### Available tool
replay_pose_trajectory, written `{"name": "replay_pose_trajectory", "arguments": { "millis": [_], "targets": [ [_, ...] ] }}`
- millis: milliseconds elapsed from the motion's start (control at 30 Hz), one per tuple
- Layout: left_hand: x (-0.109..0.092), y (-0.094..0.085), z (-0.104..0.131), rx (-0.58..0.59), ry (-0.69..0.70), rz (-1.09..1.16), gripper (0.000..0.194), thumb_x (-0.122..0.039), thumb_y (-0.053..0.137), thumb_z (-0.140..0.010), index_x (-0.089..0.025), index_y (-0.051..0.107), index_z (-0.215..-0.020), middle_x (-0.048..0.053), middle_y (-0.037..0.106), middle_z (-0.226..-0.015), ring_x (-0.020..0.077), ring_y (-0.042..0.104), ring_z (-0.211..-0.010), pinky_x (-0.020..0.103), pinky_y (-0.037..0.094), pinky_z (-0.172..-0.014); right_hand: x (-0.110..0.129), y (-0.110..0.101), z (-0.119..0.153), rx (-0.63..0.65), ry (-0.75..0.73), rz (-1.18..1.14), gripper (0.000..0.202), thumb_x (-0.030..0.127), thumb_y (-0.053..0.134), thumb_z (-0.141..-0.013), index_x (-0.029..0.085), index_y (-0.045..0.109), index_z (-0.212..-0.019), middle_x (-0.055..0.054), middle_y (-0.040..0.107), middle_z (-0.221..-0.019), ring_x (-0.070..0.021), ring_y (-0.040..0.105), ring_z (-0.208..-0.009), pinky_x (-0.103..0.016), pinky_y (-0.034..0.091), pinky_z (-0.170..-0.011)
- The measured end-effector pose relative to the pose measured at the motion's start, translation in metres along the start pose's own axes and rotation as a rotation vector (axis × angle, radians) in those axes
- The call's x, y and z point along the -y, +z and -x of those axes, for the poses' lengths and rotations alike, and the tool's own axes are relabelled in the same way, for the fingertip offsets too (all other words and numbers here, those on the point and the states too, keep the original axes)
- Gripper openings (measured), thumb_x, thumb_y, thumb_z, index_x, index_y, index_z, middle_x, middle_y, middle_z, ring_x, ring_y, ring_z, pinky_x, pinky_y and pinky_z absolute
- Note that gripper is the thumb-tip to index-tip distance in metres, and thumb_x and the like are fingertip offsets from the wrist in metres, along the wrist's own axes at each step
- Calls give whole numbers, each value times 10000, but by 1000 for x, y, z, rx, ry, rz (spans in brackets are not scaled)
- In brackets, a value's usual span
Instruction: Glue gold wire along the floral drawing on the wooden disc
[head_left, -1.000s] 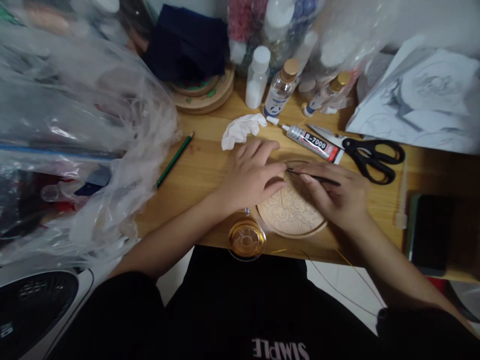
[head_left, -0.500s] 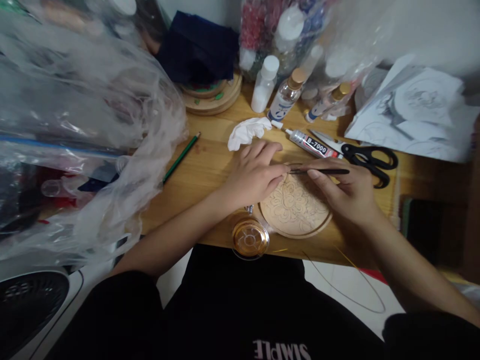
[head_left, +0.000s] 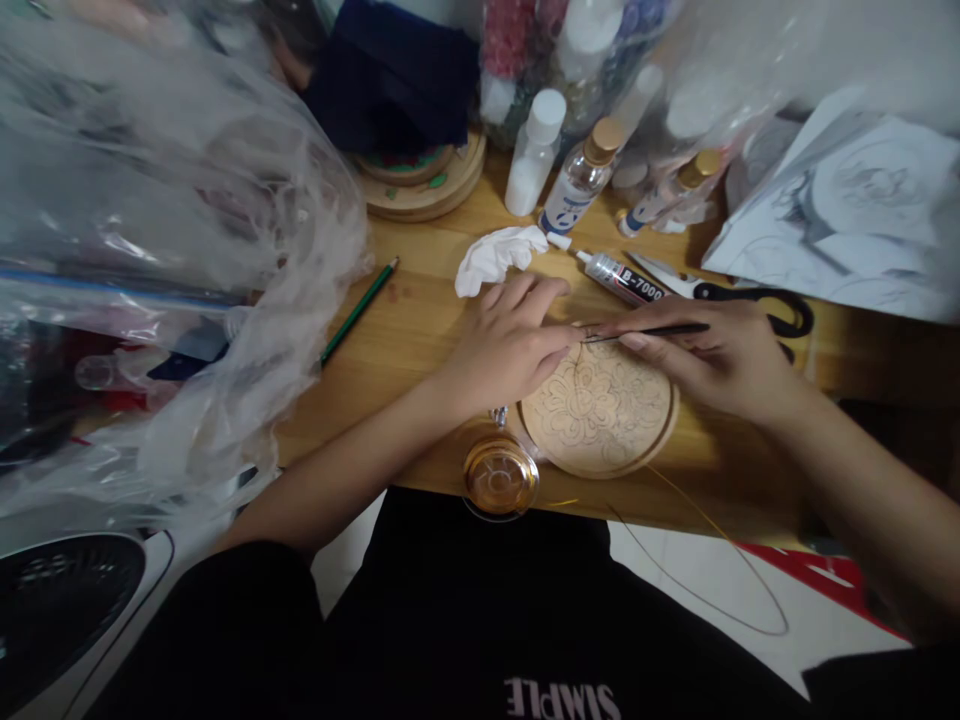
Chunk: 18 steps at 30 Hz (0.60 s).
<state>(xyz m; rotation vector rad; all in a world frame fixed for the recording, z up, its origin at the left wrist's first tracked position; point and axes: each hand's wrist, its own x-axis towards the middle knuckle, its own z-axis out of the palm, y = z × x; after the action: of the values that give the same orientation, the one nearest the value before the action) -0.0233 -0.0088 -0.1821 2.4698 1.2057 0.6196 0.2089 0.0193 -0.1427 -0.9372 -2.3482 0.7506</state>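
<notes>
A round wooden board (head_left: 600, 415) with a carved or drawn flower pattern lies near the table's front edge. My right hand (head_left: 701, 350) pinches dark tweezers (head_left: 667, 330), whose tips are at the board's upper edge. Beside those tips is my left hand (head_left: 517, 345), its thumb and index finger close together at the board's upper left and its other fingers bent; what they hold, if anything, is too small to tell. A clear round container with an amber inside (head_left: 500, 475) stands left of the board. A thin golden wire (head_left: 712, 525) loops over the table edge.
Behind my hands lie a white tissue (head_left: 499, 258), a B-7000 glue tube (head_left: 626, 278) and black-handled scissors (head_left: 780, 305). Bottles (head_left: 574, 185) stand farther back. A green pencil (head_left: 360, 310) and plastic bags (head_left: 187, 200) are at the left, printed papers (head_left: 855, 215) at the right.
My right hand has shifted slightly right and up with the tweezers, and their angle has tilted. The wire's loop has moved a little to the right. My left hand has barely moved.
</notes>
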Motion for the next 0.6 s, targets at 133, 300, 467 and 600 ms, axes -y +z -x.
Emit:
{"name": "replay_pose_trajectory", "arguments": {
  "millis": [133,300,467,600],
  "targets": [
    [1,1,0,4,1,1,236,-247,562,-954,-268,753,-1091,109,584,-1333,322,492,-1233,482,416,-948,-6,-6,-8,65,-105,-19,135,241,676,-889,216,753,-997,-42,794,-911,-115,753,-784,-175,580,-651],
    [3,1,0,9,16,-6,246,-242,569,-948,-283,739,-1121,104,575,-1351,320,495,-1247,484,416,-953,-11,-11,-18,125,-192,-93,155,229,669,-893,257,759,-1016,-23,792,-898,-115,750,-794,-205,597,-699],
    [3,0,0,18,22,6,246,-225,563,-948,-273,733,-1119,107,580,-1345,324,504,-1241,490,415,-958,-13,-19,-28,254,-151,-104,167,297,659,-904,270,760,-1034,-1,792,-935,-116,750,-834,-220,592,-712],
    [2,-2,0,19,26,-5,249,-204,572,-936,-264,726,-1122,111,578,-1342,323,509,-1235,477,422,-954,-18,-29,-41,399,-144,-67,213,408,600,-934,307,757,-1038,39,789,-975,-120,748,-874,-260,595,-749]
  ]
}}
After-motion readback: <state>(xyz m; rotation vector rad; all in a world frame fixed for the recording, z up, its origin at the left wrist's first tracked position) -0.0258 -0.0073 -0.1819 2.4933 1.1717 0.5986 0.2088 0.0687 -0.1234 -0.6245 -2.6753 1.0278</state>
